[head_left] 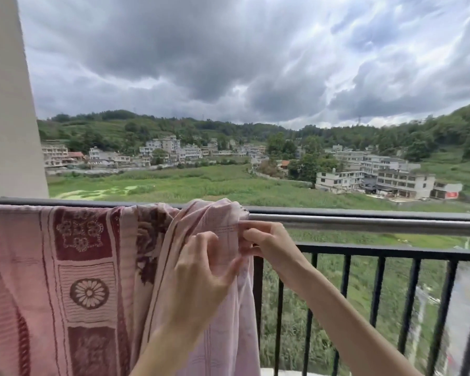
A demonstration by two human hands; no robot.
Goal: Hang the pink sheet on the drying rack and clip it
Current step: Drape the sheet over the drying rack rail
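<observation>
The pink sheet [73,267], patterned with dark red flowers and squares, hangs over the metal rail [364,222] of the drying rack, from the left edge to about the middle. Its right part is bunched up near the rail. My left hand [201,270] pinches a fold of the sheet just below the rail. My right hand [266,244] pinches the sheet's right edge beside it, fingers curled. No clip is visible.
A black balcony railing [391,294] with vertical bars runs below and behind the rail. A pale wall column [8,104] stands at the left. Beyond lie green fields, houses and hills under a cloudy sky.
</observation>
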